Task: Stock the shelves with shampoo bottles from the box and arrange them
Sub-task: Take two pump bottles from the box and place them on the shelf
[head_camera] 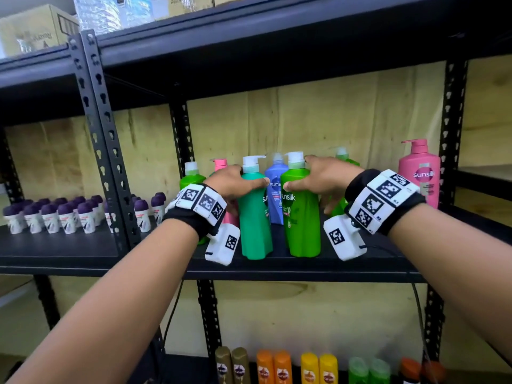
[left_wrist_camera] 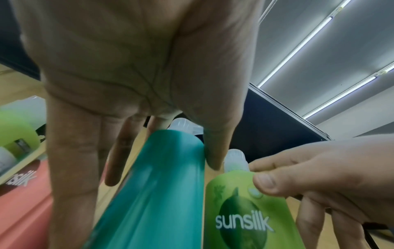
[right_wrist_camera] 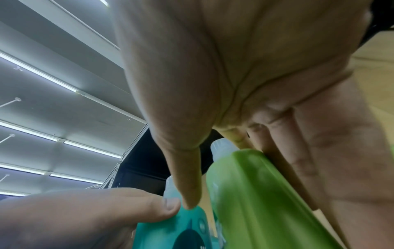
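Bottles [head_camera: 255,217] gripped by both hands.

Black metal racking [head_camera: 91,128] with slotted uprights, set against a pale plywood wall [head_camera: 318,117]. Cardboard boxes [head_camera: 33,29] and wrapped packs up on the top shelf. Purple-capped roll-ons [head_camera: 55,214] ranked in the left bay. Gold, orange, yellow and green bottles [head_camera: 318,368] lined along the shelf below. Overhead, a grey ceiling [left_wrist_camera: 319,42] crossed by long tube lights [left_wrist_camera: 298,50].

Black metal shelf [head_camera: 318,268], teal bottle [head_camera: 255,217], green bottle [head_camera: 303,217], pink bottle [head_camera: 419,173], purple-capped roll-ons [head_camera: 55,214]
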